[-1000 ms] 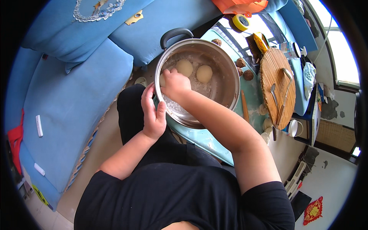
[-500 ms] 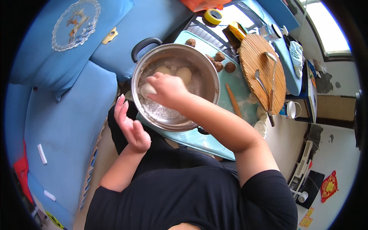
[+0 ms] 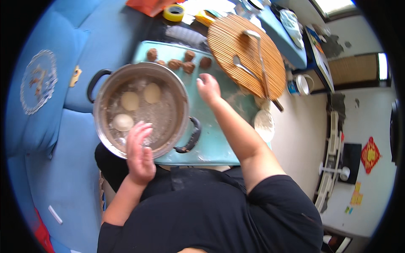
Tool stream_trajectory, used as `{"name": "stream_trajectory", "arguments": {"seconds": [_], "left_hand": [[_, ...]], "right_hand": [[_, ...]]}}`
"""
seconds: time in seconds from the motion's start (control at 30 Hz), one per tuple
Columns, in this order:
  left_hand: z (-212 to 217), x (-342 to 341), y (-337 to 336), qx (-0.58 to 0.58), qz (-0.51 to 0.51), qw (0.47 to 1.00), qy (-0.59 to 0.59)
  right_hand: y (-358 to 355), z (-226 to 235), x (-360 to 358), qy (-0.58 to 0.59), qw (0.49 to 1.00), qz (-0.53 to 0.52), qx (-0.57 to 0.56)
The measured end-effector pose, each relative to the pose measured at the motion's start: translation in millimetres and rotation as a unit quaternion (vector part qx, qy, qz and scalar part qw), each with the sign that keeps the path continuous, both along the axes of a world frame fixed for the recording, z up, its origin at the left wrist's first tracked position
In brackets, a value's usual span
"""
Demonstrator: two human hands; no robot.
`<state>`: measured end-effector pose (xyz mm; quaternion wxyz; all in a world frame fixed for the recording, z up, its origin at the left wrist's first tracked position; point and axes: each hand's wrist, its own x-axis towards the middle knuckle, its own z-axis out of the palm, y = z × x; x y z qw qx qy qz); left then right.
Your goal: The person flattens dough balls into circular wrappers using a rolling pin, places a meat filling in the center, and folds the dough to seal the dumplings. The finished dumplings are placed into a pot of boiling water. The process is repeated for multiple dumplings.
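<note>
A large steel pot [image 3: 184, 99] with dark handles stands partly on the pale green board. Flour dusts its inside, where several pale round dough pieces [image 3: 130, 101] lie. My left hand [image 3: 141, 154] is at the pot's near rim, fingers stretched out and floury, holding nothing. Over the board [image 3: 198, 145], to the right of the pot, is my right hand [image 3: 209, 89], just short of the brown balls [image 3: 188, 67]. Its fingers are bent and partly hidden, so whether it holds anything does not show. The wooden rolling pin is out of sight.
A round slatted wooden mat [image 3: 228, 38] bearing a ladle [image 3: 261, 63] and a spoon [image 3: 244, 67] overhangs the board's far right. Beside it sits a white floury bowl [image 3: 264, 125]. Yellow tape [image 3: 174, 13] lies at the back; a blue sofa [image 3: 67, 177] fills the left.
My right hand has left the pot and the pale dough piece, moving right over the board. My left hand now reaches over the pot's near rim. The whole view has shifted.
</note>
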<state>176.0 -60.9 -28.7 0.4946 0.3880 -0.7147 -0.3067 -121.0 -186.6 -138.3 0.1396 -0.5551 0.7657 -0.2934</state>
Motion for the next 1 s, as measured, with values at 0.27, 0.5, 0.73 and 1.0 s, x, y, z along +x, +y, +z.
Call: {"name": "stream_trajectory", "arguments": {"seconds": [0.27, 0.5, 0.73, 1.0], "left_hand": [[-7.9, -4.8, 4.1, 0.07, -0.011, 0.993, 0.098], [33.6, -43.5, 18.0, 0.01, -0.137, 0.978, 0.155], [55.1, -78.8, 30.0, 0.331, -0.509, 0.794, 0.048], [-119.3, -97.6, 55.2, 0.114, -0.16, 0.825, -0.53]], "right_hand": [[84.3, -3.6, -90.1, 0.252, 0.963, -0.082, 0.054], [50.6, -35.8, -166.8, 0.359, 0.912, -0.114, 0.162], [47.9, -56.8, -177.9, 0.348, 0.915, -0.203, 0.032], [95.1, 16.0, -128.9, 0.06, 0.989, -0.13, 0.026]]}}
